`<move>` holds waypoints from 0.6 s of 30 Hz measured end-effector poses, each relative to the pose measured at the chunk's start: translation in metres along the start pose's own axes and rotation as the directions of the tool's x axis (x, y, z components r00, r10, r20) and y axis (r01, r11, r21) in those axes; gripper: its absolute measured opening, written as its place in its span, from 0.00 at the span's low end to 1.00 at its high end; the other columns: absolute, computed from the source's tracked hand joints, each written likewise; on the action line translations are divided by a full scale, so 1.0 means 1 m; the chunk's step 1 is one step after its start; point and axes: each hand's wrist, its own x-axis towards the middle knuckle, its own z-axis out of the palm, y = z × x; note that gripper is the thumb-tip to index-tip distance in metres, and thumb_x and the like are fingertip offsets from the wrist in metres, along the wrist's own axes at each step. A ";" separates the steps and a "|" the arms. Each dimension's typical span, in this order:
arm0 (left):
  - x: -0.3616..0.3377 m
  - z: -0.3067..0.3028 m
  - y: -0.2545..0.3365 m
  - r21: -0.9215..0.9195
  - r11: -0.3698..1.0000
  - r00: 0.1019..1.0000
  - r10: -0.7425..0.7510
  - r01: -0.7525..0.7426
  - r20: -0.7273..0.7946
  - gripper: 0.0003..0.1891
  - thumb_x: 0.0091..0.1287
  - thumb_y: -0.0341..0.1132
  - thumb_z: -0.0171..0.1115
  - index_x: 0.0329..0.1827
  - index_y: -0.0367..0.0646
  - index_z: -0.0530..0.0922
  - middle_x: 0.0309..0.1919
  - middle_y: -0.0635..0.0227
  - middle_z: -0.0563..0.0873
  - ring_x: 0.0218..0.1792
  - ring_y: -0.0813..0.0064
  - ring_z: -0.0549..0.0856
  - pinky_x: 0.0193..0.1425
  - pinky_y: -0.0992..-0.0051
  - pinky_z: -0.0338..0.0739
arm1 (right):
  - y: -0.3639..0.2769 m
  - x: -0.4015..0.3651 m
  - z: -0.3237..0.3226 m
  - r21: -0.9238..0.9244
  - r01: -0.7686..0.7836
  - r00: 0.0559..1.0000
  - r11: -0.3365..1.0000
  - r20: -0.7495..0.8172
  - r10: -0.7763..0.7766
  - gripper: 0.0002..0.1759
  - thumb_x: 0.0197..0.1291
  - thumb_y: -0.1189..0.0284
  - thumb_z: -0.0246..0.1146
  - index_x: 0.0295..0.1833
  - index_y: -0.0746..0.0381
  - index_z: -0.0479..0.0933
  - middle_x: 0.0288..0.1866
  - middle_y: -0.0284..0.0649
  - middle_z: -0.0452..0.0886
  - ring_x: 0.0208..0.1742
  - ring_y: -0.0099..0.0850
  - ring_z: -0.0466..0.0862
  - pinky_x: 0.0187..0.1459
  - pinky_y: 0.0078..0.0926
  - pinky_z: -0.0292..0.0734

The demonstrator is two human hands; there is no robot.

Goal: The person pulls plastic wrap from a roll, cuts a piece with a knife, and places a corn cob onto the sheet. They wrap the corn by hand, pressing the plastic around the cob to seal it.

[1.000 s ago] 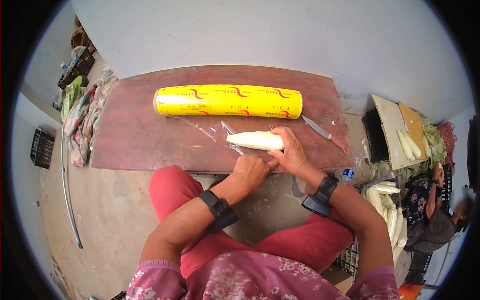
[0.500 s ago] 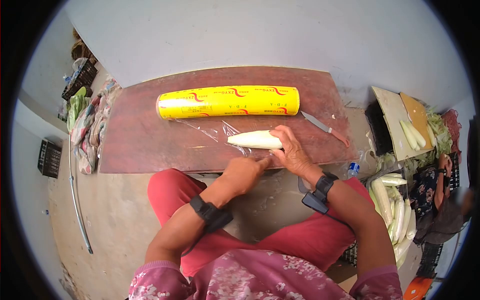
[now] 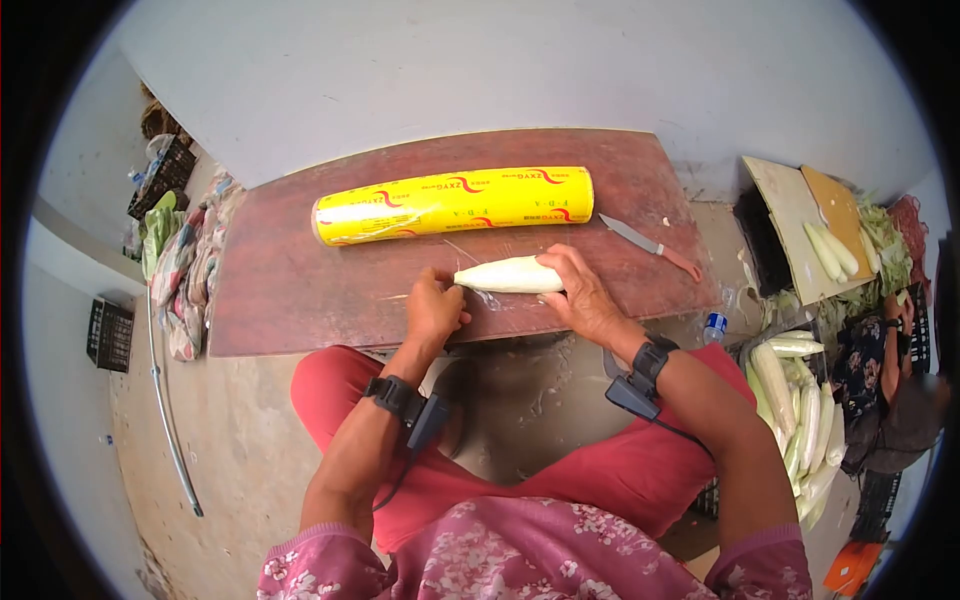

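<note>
A long, pale, tapered vegetable [image 3: 505, 275] lies crosswise near the front of the red-brown table [image 3: 270, 290]. My right hand [image 3: 583, 290] grips its thicker right end, thumb below and fingers over the top. At the narrow left tip is my left hand [image 3: 437, 305], fingers curled and pinched at the clear plastic film. That cling film [image 3: 488, 299] shows as shiny creases under and beside the vegetable. Behind it rests a big yellow printed roll of cling film [image 3: 450, 205]. A knife [image 3: 650, 247] with a pinkish handle lies to the right of the roll.
Right of the table, pale vegetables [image 3: 800, 410] fill a crate, and more lie on a board [image 3: 790, 240]. A bottle [image 3: 714, 327] stands by the table's corner. Another person [image 3: 880, 390] sits at far right. Cloth bundles [image 3: 185, 280] and a metal pole [image 3: 170, 420] are on the left.
My left hand has moved left and up, from in front of the vegetable to its narrow tip. My right hand stays on the thick end. The view has shifted slightly.
</note>
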 end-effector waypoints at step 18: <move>0.011 -0.001 -0.004 -0.301 0.923 0.958 -0.174 0.240 0.229 0.06 0.66 0.26 0.47 0.39 0.36 0.73 0.25 0.60 0.83 0.18 0.75 0.82 0.14 0.81 0.70 | -0.003 0.004 -0.002 0.024 -0.031 0.999 0.999 0.012 0.030 0.32 0.45 0.82 0.66 0.58 0.59 0.64 0.57 0.48 0.67 0.58 0.51 0.71 0.59 0.40 0.69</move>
